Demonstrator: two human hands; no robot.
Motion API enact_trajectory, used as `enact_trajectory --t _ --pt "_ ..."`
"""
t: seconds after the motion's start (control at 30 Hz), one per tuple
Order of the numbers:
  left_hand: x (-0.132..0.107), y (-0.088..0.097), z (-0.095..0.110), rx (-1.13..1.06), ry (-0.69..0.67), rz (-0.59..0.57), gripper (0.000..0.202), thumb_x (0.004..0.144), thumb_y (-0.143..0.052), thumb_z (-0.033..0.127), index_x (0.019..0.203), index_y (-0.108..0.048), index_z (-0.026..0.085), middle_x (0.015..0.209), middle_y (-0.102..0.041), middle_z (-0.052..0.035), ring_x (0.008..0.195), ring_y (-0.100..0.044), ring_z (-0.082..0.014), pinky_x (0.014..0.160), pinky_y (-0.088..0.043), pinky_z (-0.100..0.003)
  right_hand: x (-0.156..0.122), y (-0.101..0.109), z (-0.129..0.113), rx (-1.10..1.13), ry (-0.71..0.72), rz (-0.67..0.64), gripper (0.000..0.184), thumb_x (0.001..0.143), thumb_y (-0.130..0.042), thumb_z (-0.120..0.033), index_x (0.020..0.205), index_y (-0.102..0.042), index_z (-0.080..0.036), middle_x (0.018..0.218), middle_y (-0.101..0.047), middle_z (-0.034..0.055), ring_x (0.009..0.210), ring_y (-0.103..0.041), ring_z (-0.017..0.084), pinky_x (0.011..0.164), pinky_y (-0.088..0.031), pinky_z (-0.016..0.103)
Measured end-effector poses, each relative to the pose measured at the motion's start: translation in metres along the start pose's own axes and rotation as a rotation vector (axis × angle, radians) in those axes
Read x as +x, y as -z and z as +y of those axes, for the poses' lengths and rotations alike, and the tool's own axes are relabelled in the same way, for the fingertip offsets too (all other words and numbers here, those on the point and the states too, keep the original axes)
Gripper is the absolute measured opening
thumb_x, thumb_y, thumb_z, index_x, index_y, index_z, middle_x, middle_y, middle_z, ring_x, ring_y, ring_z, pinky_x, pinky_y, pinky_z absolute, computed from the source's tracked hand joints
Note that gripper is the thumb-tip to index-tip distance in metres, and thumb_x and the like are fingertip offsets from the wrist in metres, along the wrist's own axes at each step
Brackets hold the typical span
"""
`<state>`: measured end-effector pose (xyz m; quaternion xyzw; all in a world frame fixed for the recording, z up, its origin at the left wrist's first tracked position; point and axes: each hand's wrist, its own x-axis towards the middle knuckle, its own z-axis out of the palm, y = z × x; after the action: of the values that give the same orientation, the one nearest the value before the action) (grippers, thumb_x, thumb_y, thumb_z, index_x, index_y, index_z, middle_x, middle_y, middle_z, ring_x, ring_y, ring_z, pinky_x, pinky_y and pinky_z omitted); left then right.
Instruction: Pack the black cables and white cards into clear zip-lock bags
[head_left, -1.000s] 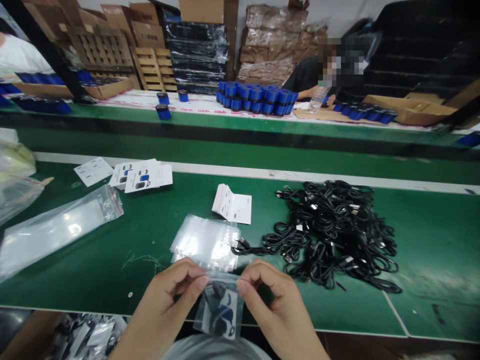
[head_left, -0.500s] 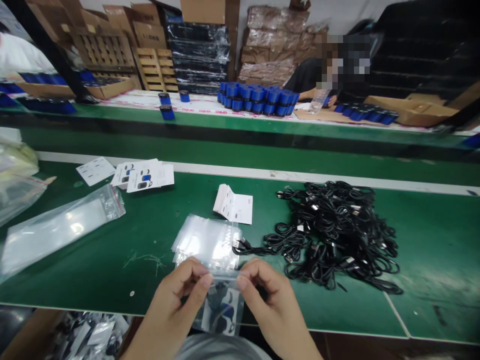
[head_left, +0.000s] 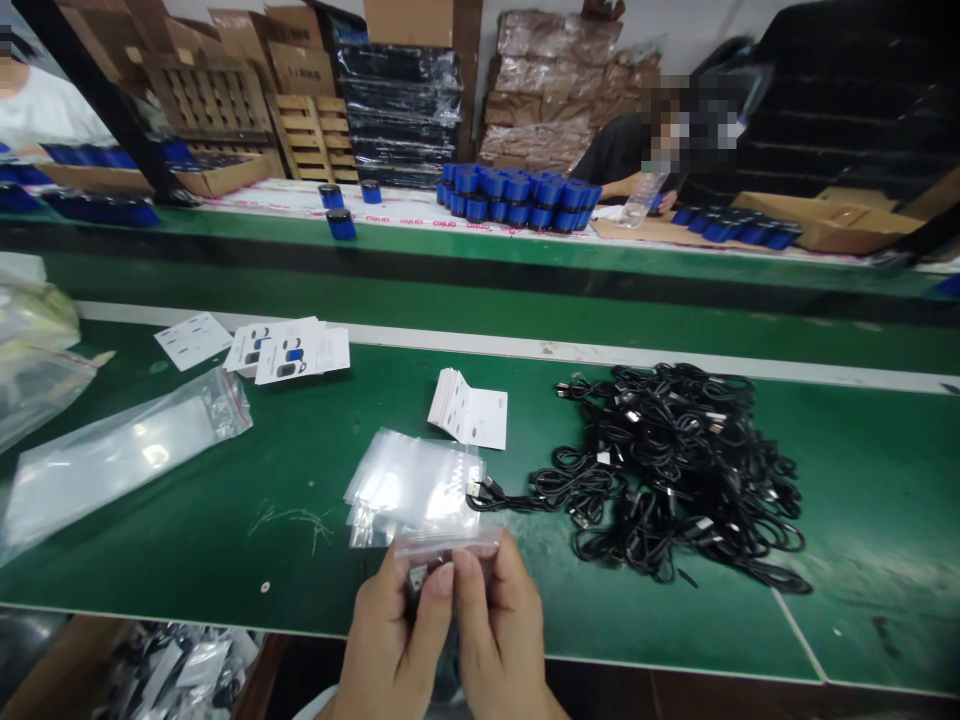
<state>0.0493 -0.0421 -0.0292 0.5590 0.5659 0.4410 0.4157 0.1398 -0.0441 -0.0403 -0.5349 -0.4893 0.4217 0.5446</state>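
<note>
Both hands hold one small clear zip bag [head_left: 450,543] over the table's near edge. My left hand [head_left: 397,625] is closed on its left side, and my right hand [head_left: 499,625] grips its right side. The two thumbs press side by side just below the zip strip. Something dark with a small metal end shows inside the bag, mostly hidden by my fingers. Just beyond lies a stack of clear zip bags [head_left: 416,480]. Right of it is a heap of black USB cables [head_left: 667,450], one reaching to the stack. A folded leaflet stack [head_left: 480,415] stands behind the bags.
Printed leaflets [head_left: 296,355] and a long clear bag [head_left: 120,450] lie on the left. Below the near edge sits a box of filled packets [head_left: 187,665]. Blue cylinders [head_left: 517,195] crowd the raised far shelf, where a person [head_left: 622,150] sits behind a plastic bottle [head_left: 637,200].
My hands have come closer together, thumbs now side by side on the bag's front. Before, they pinched the two ends of the zip strip and the bag's contents showed more.
</note>
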Motion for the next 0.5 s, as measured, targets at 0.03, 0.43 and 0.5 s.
enact_trajectory --t 0.03,0.43,0.5 --pt "-0.001 -0.001 -0.001 0.002 -0.022 0.004 0.033 0.089 -0.045 0.048 0.089 -0.065 0.021 0.074 -0.073 -0.0008 0.065 -0.066 -0.017 0.064 -0.049 -0.024 -0.002 -0.001 0.001 -0.01 0.021 0.022 0.022 0.095 -0.041 -0.037 0.081 -0.049 -0.021 0.056 -0.056 -0.0028 0.047 -0.051 0.013 0.05 -0.041 0.023" --pt "0.016 0.013 0.006 -0.151 0.08 -0.1 0.019 0.085 -0.057 0.039 0.085 -0.065 0.022 0.076 -0.068 0.0015 0.07 -0.061 -0.0142 0.067 -0.048 -0.021 0.012 0.015 -0.005 -0.03 0.08 -0.018 0.019 0.09 -0.051 -0.026 0.074 -0.061 -0.02 0.069 -0.057 -0.0001 0.063 -0.054 0.014 0.058 -0.043 0.023" --pt "0.02 0.018 0.009 -0.209 0.147 -0.141 0.017 0.083 -0.059 0.037 0.082 -0.064 0.021 0.071 -0.064 0.0024 0.066 -0.059 -0.0132 0.061 -0.047 -0.019 0.016 0.02 -0.008 -0.06 0.082 -0.039 0.018 0.087 -0.055 -0.024 0.07 -0.059 -0.02 0.068 -0.052 -0.0012 0.061 -0.051 0.014 0.055 -0.04 0.023"
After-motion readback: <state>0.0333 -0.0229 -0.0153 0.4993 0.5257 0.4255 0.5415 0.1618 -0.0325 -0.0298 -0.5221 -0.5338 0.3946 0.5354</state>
